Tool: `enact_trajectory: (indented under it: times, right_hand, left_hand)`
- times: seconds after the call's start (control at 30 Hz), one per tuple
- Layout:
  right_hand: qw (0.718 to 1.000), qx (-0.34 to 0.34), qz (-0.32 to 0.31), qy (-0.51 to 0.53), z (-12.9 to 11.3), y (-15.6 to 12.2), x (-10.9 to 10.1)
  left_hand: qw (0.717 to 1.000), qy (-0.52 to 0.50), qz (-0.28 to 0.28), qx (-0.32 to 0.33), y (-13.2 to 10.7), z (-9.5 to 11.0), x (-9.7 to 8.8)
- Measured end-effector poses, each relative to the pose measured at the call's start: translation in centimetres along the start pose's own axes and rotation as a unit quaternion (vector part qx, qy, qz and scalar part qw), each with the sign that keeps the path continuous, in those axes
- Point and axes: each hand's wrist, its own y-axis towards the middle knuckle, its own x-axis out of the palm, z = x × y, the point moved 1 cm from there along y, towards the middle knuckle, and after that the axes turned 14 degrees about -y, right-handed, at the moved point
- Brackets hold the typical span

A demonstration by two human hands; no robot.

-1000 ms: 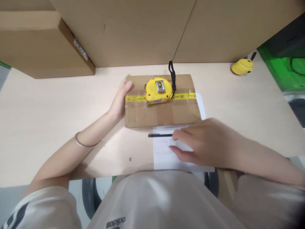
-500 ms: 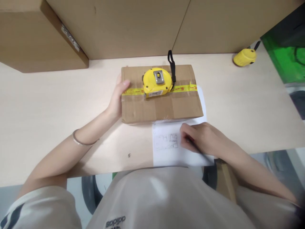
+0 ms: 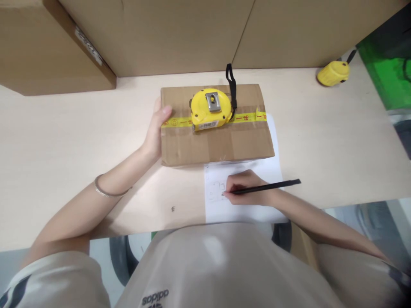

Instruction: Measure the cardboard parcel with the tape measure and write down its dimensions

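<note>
My left hand (image 3: 156, 128) grips the left side of a brown cardboard box (image 3: 189, 147), its thumb on the top face and the other fingers mostly hidden. Yellow tape with red print runs across the box. On top lies a yellow tape measure (image 3: 205, 105) with a metal clip and a black wrist strap (image 3: 233, 92). Pinched in my right hand (image 3: 248, 186) is a slim black pencil (image 3: 272, 186), its tip down at a white sheet of paper (image 3: 257, 214). The sheet bears small drawn lines and lies partly under the box.
A second yellow tape measure (image 3: 334, 72) rests at the table's back right. Tall cardboard boxes (image 3: 176, 38) line the back edge, and another large box (image 3: 28, 47) stands at the left. The light wooden table (image 3: 64, 137) ends just before my body.
My right hand has moved left across the paper, and the pencil now lies flatter, its rear end pointing right. My left hand keeps its hold on the box.
</note>
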Motion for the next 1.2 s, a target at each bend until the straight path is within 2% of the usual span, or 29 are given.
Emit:
enact_trajectory:
  times: [0.43,0.63,0.9,1.1,1.2]
  right_hand:
    - [0.999,-0.011,-0.023,-0.043,-0.7,0.4,-0.6]
    - [0.999,-0.013,-0.02,-0.047,-0.6,0.2,-0.6]
    - [0.996,-0.017,-0.047,-0.071,-0.3,0.3,-0.6]
    - [0.987,0.006,-0.063,-0.149,-1.8,-0.4,-2.8]
    - [0.965,0.016,-0.066,-0.254,-2.6,-0.5,-4.3]
  left_hand:
    - [0.999,0.034,-0.02,-0.019,0.1,0.2,-0.1]
    - [0.999,0.04,-0.019,-0.027,0.1,0.3,-0.2]
    - [0.999,0.025,-0.007,-0.021,0.2,0.1,-0.3]
    - [1.0,0.023,-0.012,-0.014,0.2,0.2,-0.3]
    - [1.0,0.021,-0.015,-0.011,0.1,0.3,-0.3]
